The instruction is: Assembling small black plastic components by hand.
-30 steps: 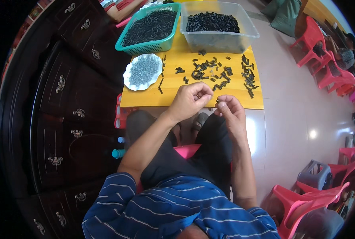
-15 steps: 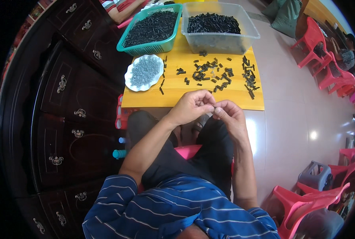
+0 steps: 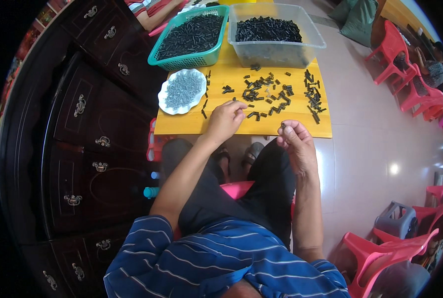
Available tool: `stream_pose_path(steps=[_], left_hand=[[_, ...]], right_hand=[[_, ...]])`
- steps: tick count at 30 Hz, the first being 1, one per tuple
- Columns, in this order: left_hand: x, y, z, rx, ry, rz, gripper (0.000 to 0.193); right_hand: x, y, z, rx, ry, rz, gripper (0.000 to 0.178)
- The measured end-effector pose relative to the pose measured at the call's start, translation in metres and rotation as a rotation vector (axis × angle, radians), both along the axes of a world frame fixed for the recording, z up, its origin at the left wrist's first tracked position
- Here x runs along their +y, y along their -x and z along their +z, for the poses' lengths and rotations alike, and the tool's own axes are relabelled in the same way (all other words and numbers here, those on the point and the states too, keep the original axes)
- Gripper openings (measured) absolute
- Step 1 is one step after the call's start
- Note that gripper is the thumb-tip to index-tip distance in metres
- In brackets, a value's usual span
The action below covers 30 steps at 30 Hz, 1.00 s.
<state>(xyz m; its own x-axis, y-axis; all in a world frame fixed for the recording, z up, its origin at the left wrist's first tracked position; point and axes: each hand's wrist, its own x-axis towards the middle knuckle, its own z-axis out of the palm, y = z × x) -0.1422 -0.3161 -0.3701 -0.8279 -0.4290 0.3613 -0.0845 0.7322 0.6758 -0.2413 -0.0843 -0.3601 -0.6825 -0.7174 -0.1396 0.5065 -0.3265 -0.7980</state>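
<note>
My left hand (image 3: 226, 120) is over the table's near edge, fingers bent and drawn together. A small black piece (image 3: 235, 99) shows right at its fingertips; whether the hand grips anything is hidden. Farther right, my right hand (image 3: 297, 144) is raised just off the near edge, thumb and fingers pinching a small dark cylindrical piece (image 3: 283, 126). Short black tubular pieces (image 3: 253, 94) lie scattered in front of my hands. Longer black pieces (image 3: 312, 94) form a group along the table's right side. Left of them stands a white scalloped plate (image 3: 161, 99) heaped with small silvery metal pins.
At the back of the yellow table (image 3: 216, 128) stand a green basket (image 3: 191, 60) and a clear plastic bin (image 3: 281, 54), both holding black pieces. A dark wooden cabinet (image 3: 82, 124) flanks the left. Pink chairs (image 3: 375, 258) and seated people are at right. Another person's arm (image 3: 154, 19) shows behind the basket.
My hands were together at the near edge and have parted. The left moved left and toward the table pieces; the right shifted right, with a small dark piece in its pinch.
</note>
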Motion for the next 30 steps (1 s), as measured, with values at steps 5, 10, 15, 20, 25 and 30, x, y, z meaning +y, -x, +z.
stream_pose_path(steps=[5,10,15,20,25,30], left_hand=[[-0.005,0.021,-0.004,0.006,0.188,-0.013,0.017],[-0.012,0.032,-0.007,-0.056,0.269,-0.033,0.013],[-0.013,0.03,-0.002,-0.148,0.312,0.004,0.011],[0.015,0.006,0.038,0.009,-0.078,-0.042,0.006],[0.051,-0.015,0.059,0.114,-0.34,-0.166,0.009],[0.059,-0.023,0.062,0.103,-0.408,-0.225,0.01]], right_hand=[[0.0,0.0,-0.002,0.041,-0.011,0.0,0.018],[-0.002,-0.003,0.001,0.069,-0.029,-0.014,0.019],[-0.004,-0.003,0.0,0.092,-0.03,-0.02,0.018],[-0.006,-0.006,-0.005,0.142,-0.034,-0.033,0.018],[-0.01,-0.012,-0.005,0.195,-0.024,0.015,0.016],[-0.012,-0.013,-0.007,0.232,0.007,0.049,0.014]])
